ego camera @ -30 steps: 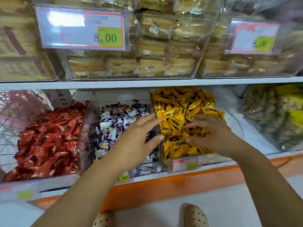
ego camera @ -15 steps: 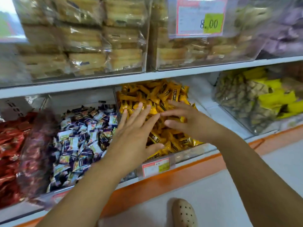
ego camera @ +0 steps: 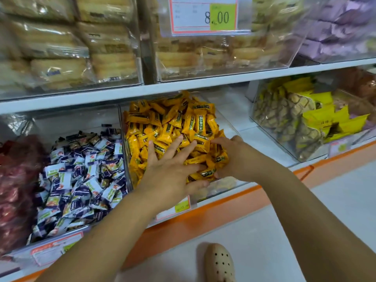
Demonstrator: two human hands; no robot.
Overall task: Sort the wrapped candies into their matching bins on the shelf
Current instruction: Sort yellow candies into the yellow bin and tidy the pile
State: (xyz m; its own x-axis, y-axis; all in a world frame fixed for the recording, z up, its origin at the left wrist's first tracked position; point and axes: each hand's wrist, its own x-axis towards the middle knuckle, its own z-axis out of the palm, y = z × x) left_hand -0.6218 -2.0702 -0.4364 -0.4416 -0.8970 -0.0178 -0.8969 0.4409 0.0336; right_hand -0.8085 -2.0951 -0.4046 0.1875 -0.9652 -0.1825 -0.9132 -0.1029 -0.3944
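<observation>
While both forearms reach across the orange front edge of the shelf (ego camera: 203, 212), the left hand (ego camera: 175, 167) lies flat with fingers spread wide on the heap of yellow candies (ego camera: 183, 123), small pillow-shaped sweets in glossy crinkled foil with dark labels. The right hand (ego camera: 230, 157) is at the heap's right front corner, fingers curled over the top and thumb underneath, cupping a clump of the same yellow candies. The heap fills a clear plastic bin (ego camera: 225, 185) with a slanted front wall, standing mid-shelf at the front edge. Just left of it, behind a shared transparent wall, a second bin holds blue-and-white candies (ego camera: 85, 171) in flat, shiny square wrappers, and at the shelf's left end lie red candies (ego camera: 14, 190), blurred. On the shelf above, pale biscuits (ego camera: 61, 47) in clear film are stacked in rows, and a price tag (ego camera: 203, 16) reads 8.00. A beige perforated shoe (ego camera: 219, 263) shows on the pale floor below. Compared with a second ago, the left hand has crossed from over the blue-and-white candies onto the yellow heap, pressing deeper than half a second ago, while the right hand has stayed at the heap's right side, its fingers now more curled
</observation>
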